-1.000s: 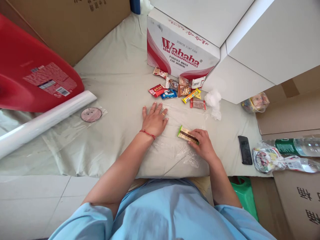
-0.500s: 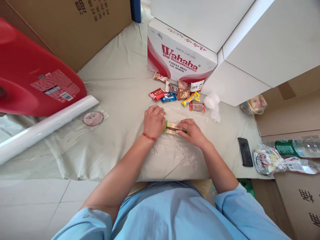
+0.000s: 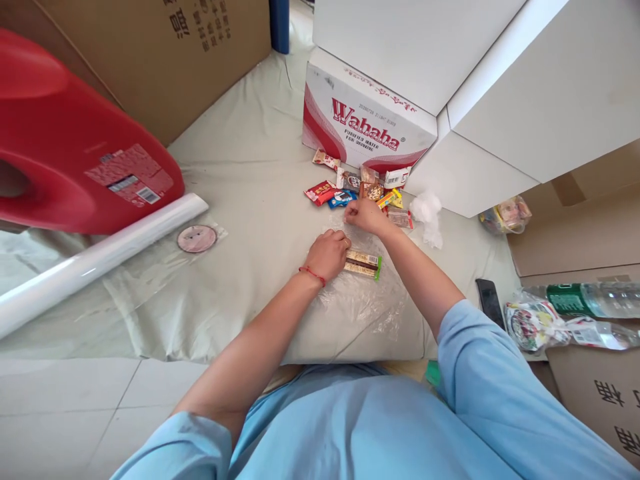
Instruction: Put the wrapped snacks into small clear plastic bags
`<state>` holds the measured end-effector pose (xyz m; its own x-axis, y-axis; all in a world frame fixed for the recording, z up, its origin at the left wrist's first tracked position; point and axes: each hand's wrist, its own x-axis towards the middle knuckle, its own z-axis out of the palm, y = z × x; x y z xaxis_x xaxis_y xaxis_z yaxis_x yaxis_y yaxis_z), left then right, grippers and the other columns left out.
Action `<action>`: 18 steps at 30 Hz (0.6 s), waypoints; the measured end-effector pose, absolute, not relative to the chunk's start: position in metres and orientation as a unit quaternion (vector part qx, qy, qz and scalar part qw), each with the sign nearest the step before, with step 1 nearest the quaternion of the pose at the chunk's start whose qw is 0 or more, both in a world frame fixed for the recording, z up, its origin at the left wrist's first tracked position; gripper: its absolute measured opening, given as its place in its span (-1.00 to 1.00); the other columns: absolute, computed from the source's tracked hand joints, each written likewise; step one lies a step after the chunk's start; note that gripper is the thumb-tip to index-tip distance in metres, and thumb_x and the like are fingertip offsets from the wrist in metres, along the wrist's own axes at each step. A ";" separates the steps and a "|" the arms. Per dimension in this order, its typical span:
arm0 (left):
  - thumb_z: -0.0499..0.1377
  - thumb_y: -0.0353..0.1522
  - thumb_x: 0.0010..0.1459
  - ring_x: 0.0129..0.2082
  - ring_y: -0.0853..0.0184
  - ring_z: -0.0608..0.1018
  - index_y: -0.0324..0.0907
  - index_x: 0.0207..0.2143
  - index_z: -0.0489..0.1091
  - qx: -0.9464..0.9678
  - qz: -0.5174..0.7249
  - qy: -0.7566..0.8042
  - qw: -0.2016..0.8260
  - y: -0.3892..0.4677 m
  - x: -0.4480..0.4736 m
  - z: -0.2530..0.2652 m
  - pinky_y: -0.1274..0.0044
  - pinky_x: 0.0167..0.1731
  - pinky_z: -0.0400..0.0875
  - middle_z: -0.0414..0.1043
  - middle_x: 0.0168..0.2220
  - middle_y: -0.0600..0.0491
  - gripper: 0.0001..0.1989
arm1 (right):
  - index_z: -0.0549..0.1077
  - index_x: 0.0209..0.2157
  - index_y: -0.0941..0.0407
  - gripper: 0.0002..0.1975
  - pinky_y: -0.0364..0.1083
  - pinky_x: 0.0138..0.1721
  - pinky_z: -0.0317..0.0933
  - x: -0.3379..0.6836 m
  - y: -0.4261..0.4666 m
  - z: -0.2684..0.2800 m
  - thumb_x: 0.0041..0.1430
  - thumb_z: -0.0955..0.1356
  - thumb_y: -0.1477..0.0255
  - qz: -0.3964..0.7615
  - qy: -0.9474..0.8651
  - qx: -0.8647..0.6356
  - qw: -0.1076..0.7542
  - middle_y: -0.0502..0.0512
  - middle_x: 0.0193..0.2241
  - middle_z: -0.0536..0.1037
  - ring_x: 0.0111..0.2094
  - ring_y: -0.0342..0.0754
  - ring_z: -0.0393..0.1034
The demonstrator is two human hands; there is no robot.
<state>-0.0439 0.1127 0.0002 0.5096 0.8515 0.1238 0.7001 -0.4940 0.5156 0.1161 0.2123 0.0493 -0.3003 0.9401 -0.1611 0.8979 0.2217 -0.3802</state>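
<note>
A wrapped snack bar [image 3: 363, 263] with green ends lies on a sheet of clear plastic film [image 3: 363, 303]. My left hand [image 3: 330, 254], wearing a red string bracelet, curls over the bar's left end and covers it. Above the bar, my right hand [image 3: 365, 215] pinches at the far part of the film, its thumb and fingertips together. Just beyond the right hand is a pile of small wrapped snacks, among them a red packet [image 3: 321, 193], a blue packet [image 3: 342, 199] and a yellow one [image 3: 389, 199].
A Wahaha water carton [image 3: 367, 123] stands behind the snacks. Crumpled white plastic [image 3: 427, 217] lies to their right. On the left are a red jug [image 3: 90, 133], a film roll [image 3: 105, 260] and a round pinkish disc [image 3: 197, 239]. A phone [image 3: 490, 301] and bottles [image 3: 595, 299] lie right.
My right hand has left the snack bar and moved up toward the snack pile. My left hand has shifted right and down onto the bar's left end. The view has shifted slightly.
</note>
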 end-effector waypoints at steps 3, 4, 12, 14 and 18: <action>0.00 -0.48 0.28 -0.04 0.10 0.47 -0.13 -0.14 0.60 0.837 0.197 0.465 0.209 0.112 -0.043 -0.002 0.27 0.01 0.42 0.54 -0.09 -0.12 -0.64 | 0.60 -0.25 0.18 -0.87 -0.10 -0.19 0.26 0.119 0.215 0.052 0.24 0.38 0.46 0.201 -0.769 -0.585 0.159 0.10 -0.34 0.62 -0.31 -0.04 0.43; -0.01 -0.48 0.28 -0.01 0.11 0.47 -0.14 -0.08 0.59 0.831 0.208 0.471 0.208 0.112 -0.042 -0.003 0.28 0.04 0.42 0.53 -0.03 -0.12 -0.62 | 0.59 -0.22 0.19 -0.84 -0.09 -0.18 0.27 0.123 0.217 0.054 0.28 0.36 0.44 0.192 -0.761 -0.590 0.188 0.10 -0.32 0.62 -0.30 -0.04 0.44; -0.05 -0.24 0.43 0.33 0.00 0.33 -0.10 0.16 0.50 0.769 0.230 0.566 0.191 0.108 -0.046 0.004 0.08 0.26 0.24 0.42 0.29 -0.12 -0.56 | 0.48 0.23 0.09 -0.45 0.09 0.11 0.28 0.182 0.222 0.059 0.22 0.30 0.62 0.029 -0.801 -0.596 0.046 0.26 0.23 0.45 0.15 0.22 0.37; -0.10 -0.21 0.45 0.39 0.04 0.28 -0.05 0.19 0.48 0.772 0.221 0.566 0.186 0.107 -0.046 0.005 0.04 0.36 0.08 0.41 0.32 -0.07 -0.54 | 0.42 0.29 0.06 -0.42 0.10 0.11 0.29 0.193 0.217 0.055 0.24 0.30 0.61 0.008 -0.808 -0.589 0.006 0.24 0.30 0.39 0.21 0.24 0.29; -0.18 -0.18 0.48 0.42 0.09 0.28 -0.05 0.20 0.47 0.774 0.209 0.567 0.188 0.106 -0.046 0.004 0.04 0.43 -0.05 0.36 0.37 -0.05 -0.48 | 0.53 0.11 0.11 -0.63 0.12 0.04 0.30 0.203 0.206 0.051 0.36 0.26 0.49 -0.042 -0.786 -0.617 -0.008 0.32 0.10 0.52 0.13 0.26 0.28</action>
